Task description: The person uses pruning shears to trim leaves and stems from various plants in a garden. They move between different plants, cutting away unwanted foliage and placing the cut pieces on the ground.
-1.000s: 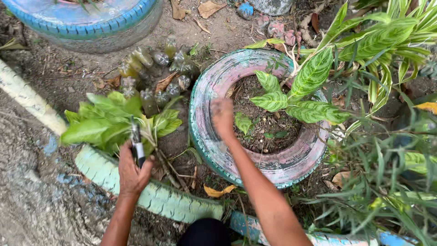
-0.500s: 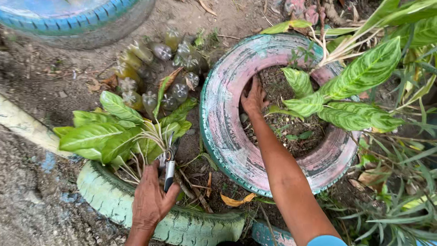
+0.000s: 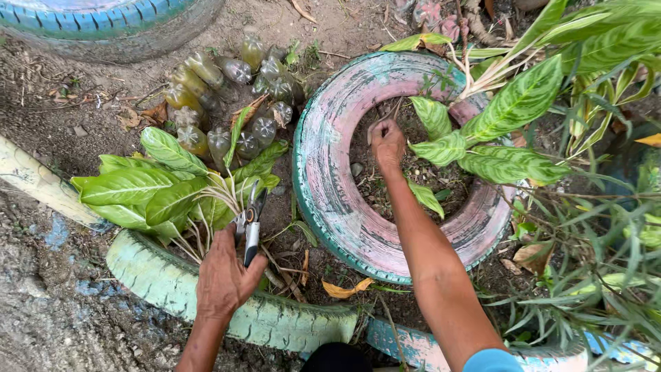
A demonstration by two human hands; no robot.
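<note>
while the left hand (image 3: 224, 279) sits low in the frame, a bit left of the middle, its fingers are wrapped tight around a pair of garden scissors (image 3: 252, 224) and the stems of a bunch of cut green leaves (image 3: 155, 189). the scissors have a pale handle and point up toward the top of the frame. the leaves fan out to the left, above a pale green tire (image 3: 179, 289) half sunk in the dirt.

the right hand (image 3: 387, 141) is in the middle of the frame, down inside a pink tire planter (image 3: 330, 179). its fingers are curled in and press on the dark soil (image 3: 396, 193). it may be pinching something small, but i cannot tell from this view. just to the right of it grows a plant with striped green leaves (image 3: 513, 110).

above the cut leaves, in the upper left part of the frame, a patch of upside-down plastic bottles (image 3: 227, 96) is stuck in the ground. a blue tire (image 3: 96, 17) shows at the top left edge. a yellow dry leaf (image 3: 344, 289) lies on the ground just below the pink tire.
</note>
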